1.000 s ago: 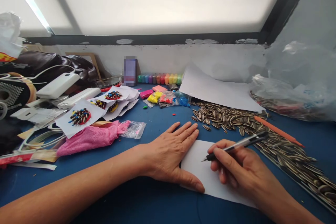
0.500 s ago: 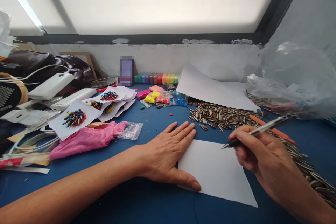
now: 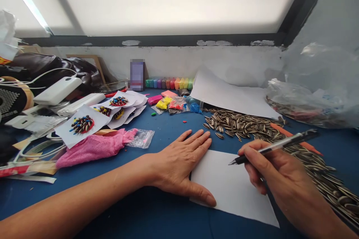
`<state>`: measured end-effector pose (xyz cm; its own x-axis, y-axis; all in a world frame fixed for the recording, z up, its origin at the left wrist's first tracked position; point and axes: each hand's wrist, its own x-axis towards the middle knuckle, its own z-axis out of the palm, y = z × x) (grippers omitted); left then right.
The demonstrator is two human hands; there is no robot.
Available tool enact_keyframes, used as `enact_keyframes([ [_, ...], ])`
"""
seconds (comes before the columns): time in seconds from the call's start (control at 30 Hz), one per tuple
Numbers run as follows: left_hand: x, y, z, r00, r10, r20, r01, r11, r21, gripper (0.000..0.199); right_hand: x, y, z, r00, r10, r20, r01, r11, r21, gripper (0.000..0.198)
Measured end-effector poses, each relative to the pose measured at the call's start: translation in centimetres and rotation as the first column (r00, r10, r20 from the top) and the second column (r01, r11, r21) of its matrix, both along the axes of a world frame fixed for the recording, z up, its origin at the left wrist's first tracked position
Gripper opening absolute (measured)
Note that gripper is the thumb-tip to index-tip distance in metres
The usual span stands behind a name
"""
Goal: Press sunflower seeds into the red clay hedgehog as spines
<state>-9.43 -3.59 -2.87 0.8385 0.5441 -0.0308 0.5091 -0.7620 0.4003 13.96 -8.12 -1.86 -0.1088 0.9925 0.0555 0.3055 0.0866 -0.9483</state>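
My left hand (image 3: 182, 166) lies flat with its fingers stretched out, its thumb and fingertips over the left side of a white sheet of paper (image 3: 230, 190). Pinched in my right hand (image 3: 275, 175) is a pen (image 3: 269, 148) with a clear barrel and a black grip. Its tip points left over the upper part of the paper; whether it touches cannot be made out. The visible part of the sheet looks blank. Striped sunflower seeds (image 3: 238, 123) lie in a heap beyond the paper and run down the right side, behind my right hand.
Left stand paper pieces with seed-and-clay figures (image 3: 81, 125), a pink cloth (image 3: 92, 148), white power banks (image 3: 57, 90) and cables. At the back are packs of coloured clay (image 3: 169, 83), a larger white sheet (image 3: 230, 95) and a plastic bag (image 3: 311, 101) of seeds. An orange strip (image 3: 311, 147) crosses the heap.
My right hand has brought the pen left and slightly down over the paper. My left hand stays flat in place. The whole view has shifted a little.
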Motion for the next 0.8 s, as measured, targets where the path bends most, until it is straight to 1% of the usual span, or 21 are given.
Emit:
enact_keyframes([
  [0.13,-0.1,0.1,0.2,1.000,-0.009,-0.004,0.009,1.000,-0.005,0.114,-1.0,-0.8,-0.2,0.999,0.027,-0.046,-0.030,0.997,-0.072,0.032],
  [0.23,0.0,0.1,0.2,1.000,0.001,-0.003,-0.001,1.000,-0.006,0.115,-2.0,-1.6,-0.3,0.998,0.007,-0.068,-0.016,0.991,-0.135,0.029],
  [0.3,0.2,0.0,0.2,1.000,0.012,0.003,-0.012,1.000,-0.007,0.113,-2.1,-1.9,-0.2,0.999,-0.003,-0.043,-0.003,0.991,-0.132,0.028],
  [0.37,0.4,-0.1,0.1,1.000,0.028,0.010,-0.028,1.000,-0.006,0.111,-1.9,-1.7,-0.1,1.000,-0.016,-0.021,0.014,0.995,-0.099,0.030],
  [0.47,0.5,-0.2,0.0,0.999,0.042,0.013,-0.042,0.999,-0.005,0.109,-1.3,-1.2,-0.1,1.000,-0.013,-0.027,0.011,0.997,-0.076,0.035],
  [0.53,0.6,-0.3,0.0,0.999,0.039,0.013,-0.039,0.999,-0.005,0.106,-1.1,-1.0,-0.4,0.999,0.030,-0.022,-0.032,0.994,-0.101,0.038],
  [0.63,0.5,-0.3,0.0,0.999,0.033,0.018,-0.033,0.999,0.007,0.104,-1.1,-0.8,-0.8,0.997,0.070,0.007,-0.068,0.982,-0.176,0.042],
  [0.73,0.4,-0.2,0.1,1.000,0.018,0.013,-0.018,1.000,-0.004,0.104,-1.1,-0.8,-1.1,0.999,0.052,-0.009,-0.053,0.973,-0.224,0.043],
  [0.8,0.3,-0.1,0.2,1.000,0.006,0.000,-0.006,1.000,-0.022,0.105,-1.0,-0.9,-1.1,0.998,0.052,-0.025,-0.056,0.973,-0.225,0.043],
])
